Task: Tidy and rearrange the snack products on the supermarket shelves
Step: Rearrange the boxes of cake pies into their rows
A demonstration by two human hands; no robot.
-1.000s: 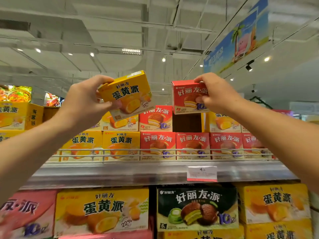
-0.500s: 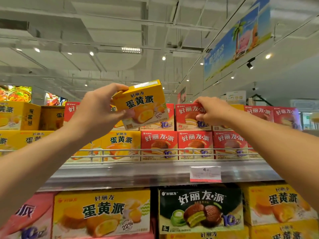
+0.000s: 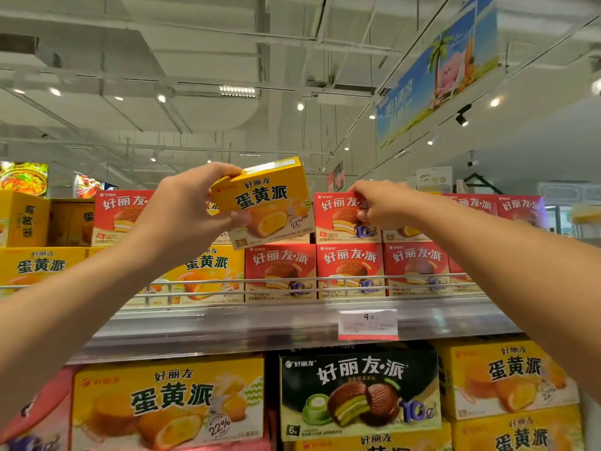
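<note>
Here, a small yellow box (image 3: 265, 198) is held in the air in front of the top shelf, tilted with its right end lower, and is gripped by the left hand (image 3: 182, 211): the fingers are curled over its upper left edge and the thumb (image 3: 239, 219) is pressed against its front face. Its lower right corner overlaps the upper row of stacked boxes behind it.

Just beside it, to the right, a red box (image 3: 346, 219) is seated upright in the upper row, on top of the lower row of red boxes (image 3: 349, 270). The right hand (image 3: 382, 203) is placed on the red box's upper right part, with fingers curled over its top edge and thumb on its front, so that the box is pinched. Further red boxes are seen behind the right forearm.

In the lower row, yellow boxes (image 3: 208, 275) are lined up on the left and red ones on the right, all behind a wire rail (image 3: 292, 281). A price tag (image 3: 367, 323) is fixed to the metal shelf edge (image 3: 227, 330) below the red boxes.

On the shelf beneath, a large yellow carton (image 3: 169, 402) is placed on the left, a dark green carton (image 3: 359, 392) in the middle and another yellow carton (image 3: 507, 379) on the right. A hanging blue banner (image 3: 435, 73) is visible under the ceiling at upper right.
</note>
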